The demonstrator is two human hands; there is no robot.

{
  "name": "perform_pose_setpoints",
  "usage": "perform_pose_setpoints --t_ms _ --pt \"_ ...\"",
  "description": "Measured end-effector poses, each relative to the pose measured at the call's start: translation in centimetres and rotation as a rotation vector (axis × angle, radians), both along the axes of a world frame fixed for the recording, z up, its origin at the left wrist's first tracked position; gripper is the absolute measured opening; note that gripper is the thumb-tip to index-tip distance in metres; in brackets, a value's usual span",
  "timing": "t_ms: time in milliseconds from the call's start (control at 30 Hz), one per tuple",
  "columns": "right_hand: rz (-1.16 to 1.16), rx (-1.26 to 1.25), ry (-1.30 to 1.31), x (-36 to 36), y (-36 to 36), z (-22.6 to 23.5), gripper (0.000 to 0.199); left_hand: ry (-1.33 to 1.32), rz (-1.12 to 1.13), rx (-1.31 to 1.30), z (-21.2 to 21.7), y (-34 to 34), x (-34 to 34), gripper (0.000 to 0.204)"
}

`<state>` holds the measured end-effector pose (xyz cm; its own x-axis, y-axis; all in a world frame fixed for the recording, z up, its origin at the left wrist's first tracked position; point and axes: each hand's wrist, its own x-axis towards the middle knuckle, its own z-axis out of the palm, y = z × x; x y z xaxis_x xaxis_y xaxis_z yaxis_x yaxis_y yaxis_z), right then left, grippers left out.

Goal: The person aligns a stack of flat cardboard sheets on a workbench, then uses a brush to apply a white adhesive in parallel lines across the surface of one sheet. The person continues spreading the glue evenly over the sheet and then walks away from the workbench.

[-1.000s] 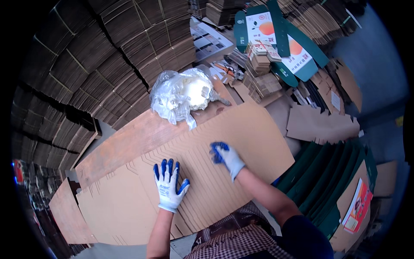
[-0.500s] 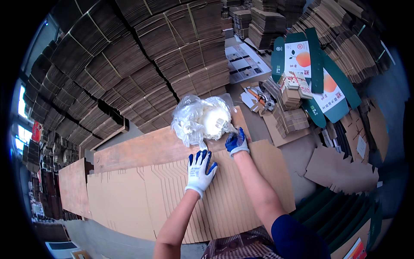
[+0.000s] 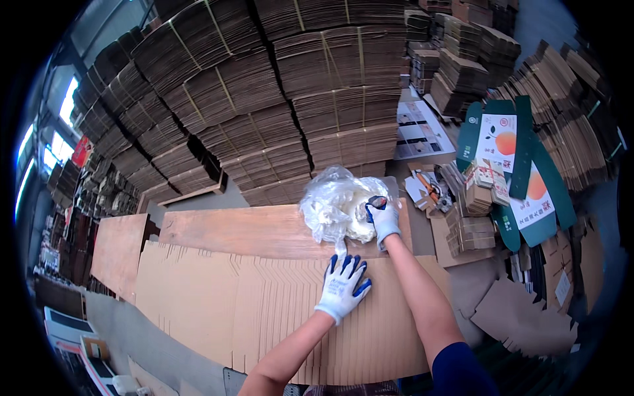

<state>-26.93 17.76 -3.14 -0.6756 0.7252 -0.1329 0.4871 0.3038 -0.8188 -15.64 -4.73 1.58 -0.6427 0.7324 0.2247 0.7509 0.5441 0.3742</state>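
Nearest me, my left hand (image 3: pixel 342 288) stayed spread flat on the fanned cardboard sheets (image 3: pixel 264 310), pinning them. Just beyond it, my right hand (image 3: pixel 384 218) had reached forward off the sheets and pinched into the crumpled clear plastic bag (image 3: pixel 333 208), apparently fetching something.

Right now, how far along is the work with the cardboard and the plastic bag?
Done: flat cardboard sheets lie fanned on the wooden board. In hand: the left hand presses flat on the sheets, while the right hand reaches into the plastic bag. Left: nothing is out of the bag, and the sheets are unfolded.
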Motion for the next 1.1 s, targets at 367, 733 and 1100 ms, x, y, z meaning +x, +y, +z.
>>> perform_pose_setpoints --t_ms 367,733,1100 --pt "0.250 0.429 -0.201 -1.2 0.3 0.6 0.051 0.146 0.566 -0.082 -1.0 -25.6 -1.0 0.047" --pt "0.115 0.170 -0.105 -0.3 2.3 -0.9 0.043 0.035 0.551 -0.213 -3.6 -25.6 1.3 0.072" --pt "-0.408 -1.428 0.512 3.3 4.8 -3.7 0.030 0.006 0.565 -0.224 -3.8 -26.3 1.5 0.070"
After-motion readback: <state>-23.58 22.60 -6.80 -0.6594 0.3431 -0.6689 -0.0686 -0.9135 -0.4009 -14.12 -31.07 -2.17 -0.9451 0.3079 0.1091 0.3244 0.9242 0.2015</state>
